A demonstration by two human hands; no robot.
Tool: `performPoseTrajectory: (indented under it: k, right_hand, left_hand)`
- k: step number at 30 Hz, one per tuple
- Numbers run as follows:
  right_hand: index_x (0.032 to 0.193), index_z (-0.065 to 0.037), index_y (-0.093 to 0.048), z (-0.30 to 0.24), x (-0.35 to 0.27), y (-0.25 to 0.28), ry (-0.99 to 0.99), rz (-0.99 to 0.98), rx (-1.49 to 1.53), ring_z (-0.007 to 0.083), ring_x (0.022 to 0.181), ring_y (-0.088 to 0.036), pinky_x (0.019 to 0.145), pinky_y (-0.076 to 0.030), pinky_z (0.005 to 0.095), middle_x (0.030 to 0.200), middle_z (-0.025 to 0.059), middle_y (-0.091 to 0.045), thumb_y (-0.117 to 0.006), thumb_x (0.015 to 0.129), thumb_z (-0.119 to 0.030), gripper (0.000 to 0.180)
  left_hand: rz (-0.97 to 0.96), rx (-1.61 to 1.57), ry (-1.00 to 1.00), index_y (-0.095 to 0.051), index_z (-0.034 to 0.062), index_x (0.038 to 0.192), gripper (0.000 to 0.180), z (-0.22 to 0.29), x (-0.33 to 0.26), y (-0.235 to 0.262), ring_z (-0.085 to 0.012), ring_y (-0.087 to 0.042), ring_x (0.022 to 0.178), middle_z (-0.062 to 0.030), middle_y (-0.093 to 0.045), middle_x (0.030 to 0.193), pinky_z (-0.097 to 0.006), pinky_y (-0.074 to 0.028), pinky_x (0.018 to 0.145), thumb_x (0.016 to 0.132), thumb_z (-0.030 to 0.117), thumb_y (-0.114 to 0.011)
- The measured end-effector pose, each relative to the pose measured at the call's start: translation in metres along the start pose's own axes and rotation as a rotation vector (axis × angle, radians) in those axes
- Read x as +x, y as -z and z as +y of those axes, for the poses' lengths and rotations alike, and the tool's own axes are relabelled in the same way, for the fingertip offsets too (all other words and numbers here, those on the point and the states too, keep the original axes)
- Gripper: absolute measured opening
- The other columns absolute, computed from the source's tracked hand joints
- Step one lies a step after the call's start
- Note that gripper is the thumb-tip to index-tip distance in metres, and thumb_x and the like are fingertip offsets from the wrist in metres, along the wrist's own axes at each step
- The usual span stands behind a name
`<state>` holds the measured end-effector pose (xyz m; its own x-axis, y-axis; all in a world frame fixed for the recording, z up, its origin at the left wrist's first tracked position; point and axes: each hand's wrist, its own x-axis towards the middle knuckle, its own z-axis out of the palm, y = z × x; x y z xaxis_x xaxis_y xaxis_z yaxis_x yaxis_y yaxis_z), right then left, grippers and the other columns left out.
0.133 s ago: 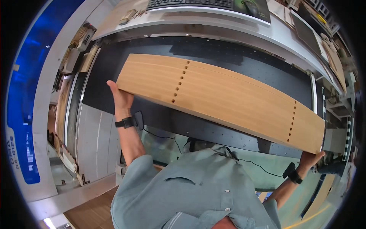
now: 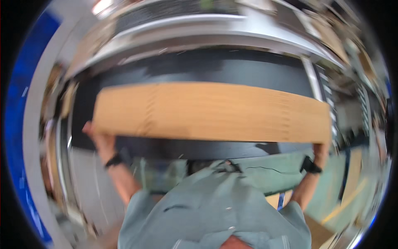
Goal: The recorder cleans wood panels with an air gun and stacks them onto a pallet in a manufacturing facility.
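Note:
A long light-wood board (image 2: pixel 211 111) with rows of small drilled holes near each end is held out level in front of me, above a black table top (image 2: pixel 207 68). My left hand (image 2: pixel 99 139) grips the board's left end from below. My right hand (image 2: pixel 321 150) grips its right end. Both wrists carry a dark band. The picture is smeared by motion.
A grey metal rail or shelf (image 2: pixel 215 35) runs behind the black table top. A blue panel (image 2: pixel 20 124) stands at the far left. Shelving with clutter (image 2: pixel 352 103) sits at the right, and a greenish floor (image 2: pixel 265 174) lies below.
The board has swung from a tilt, left end high, to nearly level across the view. Both hands kept their grip; the view is now blurred.

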<state>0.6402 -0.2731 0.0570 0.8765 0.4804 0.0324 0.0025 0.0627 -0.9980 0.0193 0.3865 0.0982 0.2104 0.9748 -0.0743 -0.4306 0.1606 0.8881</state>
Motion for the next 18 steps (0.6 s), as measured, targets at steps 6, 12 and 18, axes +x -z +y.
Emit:
performPoseTrajectory:
  k: [6,12,18]
  right_hand:
    - [0.157,-0.003,-0.023,-0.070,0.022,-0.123,0.204,-0.496,-0.092,0.0229,0.144,-0.031,0.119,-0.025,0.0386,0.156,0.0123,-0.035,-0.093,0.060,-0.052,0.129]
    - [0.156,-0.003,-0.025,-0.071,0.016,-0.137,0.304,-0.401,0.048,0.0211,0.145,-0.031,0.120,-0.023,0.0378,0.155,0.0099,-0.037,-0.092,0.051,-0.065,0.138]
    - [0.155,-0.002,-0.026,-0.051,0.027,-0.156,0.382,-0.258,0.264,0.0220,0.141,-0.039,0.118,-0.029,0.0381,0.153,0.0109,-0.041,-0.091,0.050,-0.066,0.138]
  left_hand:
    - [-0.196,-0.108,0.163,-0.032,0.0127,0.154,0.079,0.030,-0.035,-0.006,-0.0311,-0.044,0.138,-0.0096,-0.044,0.152,-0.049,-0.037,0.114,0.098,0.066,-0.043]
    - [-0.129,-0.050,-0.082,-0.033,0.0009,0.151,0.112,0.025,0.002,0.003,-0.0329,-0.036,0.142,-0.0177,-0.041,0.154,-0.046,-0.028,0.117,0.077,0.080,-0.061]
    - [-0.223,0.067,-0.052,-0.032,0.0041,0.153,0.102,-0.015,0.035,0.030,-0.0330,-0.037,0.141,-0.0172,-0.039,0.155,-0.045,-0.028,0.118,0.086,0.079,-0.050]
